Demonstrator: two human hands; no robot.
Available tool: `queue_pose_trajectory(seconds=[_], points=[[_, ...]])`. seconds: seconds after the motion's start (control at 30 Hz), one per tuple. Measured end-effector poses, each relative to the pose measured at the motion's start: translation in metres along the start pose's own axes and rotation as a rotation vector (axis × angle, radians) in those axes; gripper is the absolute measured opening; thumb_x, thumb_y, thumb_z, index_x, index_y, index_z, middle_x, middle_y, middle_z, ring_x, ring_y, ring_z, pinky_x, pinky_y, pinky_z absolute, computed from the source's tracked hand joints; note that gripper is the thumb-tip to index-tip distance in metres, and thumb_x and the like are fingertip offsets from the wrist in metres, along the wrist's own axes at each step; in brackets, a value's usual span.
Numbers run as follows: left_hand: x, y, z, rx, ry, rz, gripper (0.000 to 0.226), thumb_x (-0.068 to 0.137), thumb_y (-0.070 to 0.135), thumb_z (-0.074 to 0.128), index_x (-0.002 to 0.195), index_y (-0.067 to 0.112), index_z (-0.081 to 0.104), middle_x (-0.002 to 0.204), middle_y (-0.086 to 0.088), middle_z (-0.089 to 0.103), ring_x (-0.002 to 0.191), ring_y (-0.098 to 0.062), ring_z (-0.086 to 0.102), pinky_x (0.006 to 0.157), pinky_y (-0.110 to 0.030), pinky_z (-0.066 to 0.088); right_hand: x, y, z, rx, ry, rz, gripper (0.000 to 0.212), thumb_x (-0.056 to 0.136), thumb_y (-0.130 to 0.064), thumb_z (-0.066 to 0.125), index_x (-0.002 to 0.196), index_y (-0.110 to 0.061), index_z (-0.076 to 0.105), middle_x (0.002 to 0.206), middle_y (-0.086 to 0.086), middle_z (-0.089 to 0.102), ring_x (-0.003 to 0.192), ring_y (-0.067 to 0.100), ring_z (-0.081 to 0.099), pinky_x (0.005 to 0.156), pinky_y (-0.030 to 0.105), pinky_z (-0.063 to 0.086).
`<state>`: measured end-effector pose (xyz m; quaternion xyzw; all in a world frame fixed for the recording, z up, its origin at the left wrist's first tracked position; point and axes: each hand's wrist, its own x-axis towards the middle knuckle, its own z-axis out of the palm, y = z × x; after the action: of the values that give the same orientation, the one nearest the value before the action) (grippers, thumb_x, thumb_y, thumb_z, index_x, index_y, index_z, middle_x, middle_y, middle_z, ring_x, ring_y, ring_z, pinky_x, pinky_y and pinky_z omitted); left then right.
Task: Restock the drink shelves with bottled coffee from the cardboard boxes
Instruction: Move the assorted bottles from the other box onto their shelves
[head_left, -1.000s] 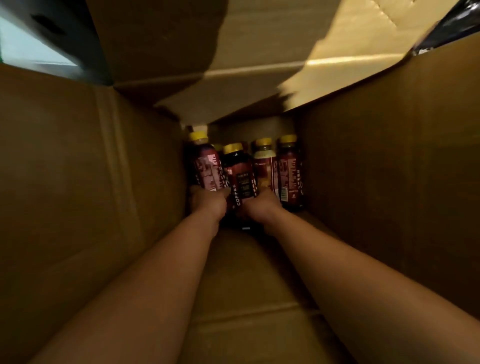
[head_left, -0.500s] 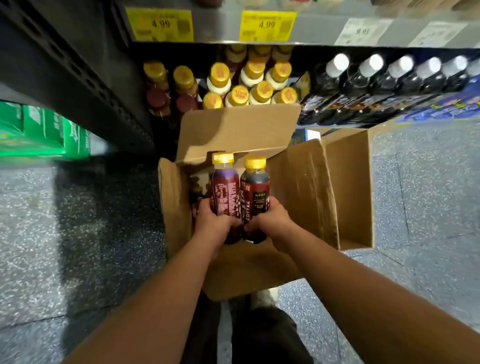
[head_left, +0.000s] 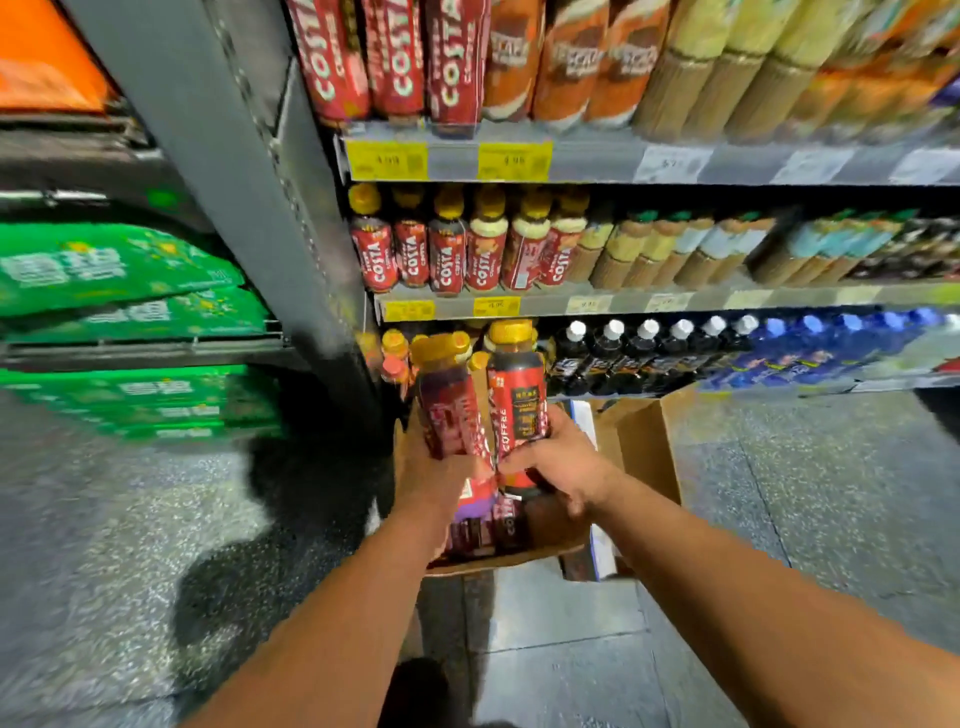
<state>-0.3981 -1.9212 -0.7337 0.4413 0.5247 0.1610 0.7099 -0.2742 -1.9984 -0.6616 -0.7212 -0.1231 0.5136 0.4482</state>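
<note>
- Left hand (head_left: 441, 480): fingers wrapped round the lower body of the left bottle (head_left: 449, 410), which has a purple-red label and a gold cap.
- Right hand (head_left: 563, 462): fingers wrapped round the lower body of the right bottle (head_left: 517, 405), which has a red label marked COFFEE. The two bottles touch side by side.
- Cardboard box (head_left: 649, 441): open on the floor directly below the hands. More boxed bottles (head_left: 483, 525) show inside it under the left wrist.
- Long axis: both held bottles stand near upright. The caps lean slightly away from the person, toward the shelving.
- Key relation: the gold-capped row (head_left: 394, 353) on the lowest shelf lies straight beyond the held bottles and slightly to their left. The judged move is forward and a little left. The hands are about level, and the left hand is on the side nearer that row.
- Limitation: motion blur and the held bottles cover the row, so a free slot there cannot be confirmed.
- To the right on the same shelf stand white-capped black bottles (head_left: 644, 353). One level up are the Costa bottles (head_left: 447, 254).
- Change from half a second ago: the bottles were just above the box opening, and they are now raised clear of it with their caps in front of the lowest shelf. The view has tilted up to show three shelf levels. The grip of both hands is unchanged.
</note>
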Motion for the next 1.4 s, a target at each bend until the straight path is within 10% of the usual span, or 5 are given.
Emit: queue_pose_trajectory(seconds=[0.3,0.6,0.97,1.17,1.4], points=[[-0.161,0.182,0.015,-0.168,-0.086,0.235,0.035,0.067,-0.005,0.072,0.094,0.014,0.060,0.069,-0.003,0.070,0.059,-0.025,0.063,0.053,-0.033,0.054,-0.119,-0.132,-0.005,-0.030,-0.066,-0.297,0.081,0.045,-0.004,0.083,0.120,-0.001,0.054,0.108,0.018,0.070,0.099,0.029,0.068,0.091,0.044,0.053],[-0.251,0.298,0.001,-0.155,-0.020,0.380,0.045,0.076,0.014,0.072,0.115,0.017,0.051,0.105,-0.015,0.067,0.091,-0.033,0.067,0.084,-0.051,0.055,-0.222,-0.253,-0.002,0.073,-0.075,-0.499,0.025,0.069,0.003,0.067,0.092,-0.007,0.063,0.084,0.009,0.070,0.075,0.022,0.067,0.062,0.029,0.053],[-0.241,0.407,-0.034,-0.065,-0.124,0.537,0.042,0.078,0.011,0.070,0.115,0.015,0.052,0.102,-0.012,0.069,0.087,-0.030,0.068,0.076,-0.041,0.056,-0.227,-0.348,0.041,0.192,-0.043,-0.626,0.066,0.051,-0.012,0.069,0.115,-0.001,0.057,0.094,0.014,0.073,0.079,0.027,0.069,0.067,0.035,0.056],[-0.217,0.452,-0.047,-0.080,-0.136,0.555,0.035,0.078,0.014,0.071,0.106,0.018,0.052,0.099,-0.011,0.069,0.085,-0.029,0.068,0.074,-0.040,0.056,-0.211,-0.383,0.052,0.216,-0.049,-0.601,0.010,0.080,-0.006,0.065,0.090,-0.009,0.063,0.076,0.008,0.072,0.066,0.023,0.067,0.058,0.028,0.052],[-0.193,0.470,-0.040,-0.105,-0.147,0.537,0.035,0.081,0.011,0.069,0.109,0.015,0.050,0.098,-0.012,0.067,0.083,-0.028,0.066,0.068,-0.035,0.053,-0.188,-0.405,0.053,0.264,-0.092,-0.539,0.021,0.090,-0.014,0.055,0.107,-0.004,0.062,0.088,0.012,0.073,0.074,0.025,0.069,0.061,0.028,0.053]])
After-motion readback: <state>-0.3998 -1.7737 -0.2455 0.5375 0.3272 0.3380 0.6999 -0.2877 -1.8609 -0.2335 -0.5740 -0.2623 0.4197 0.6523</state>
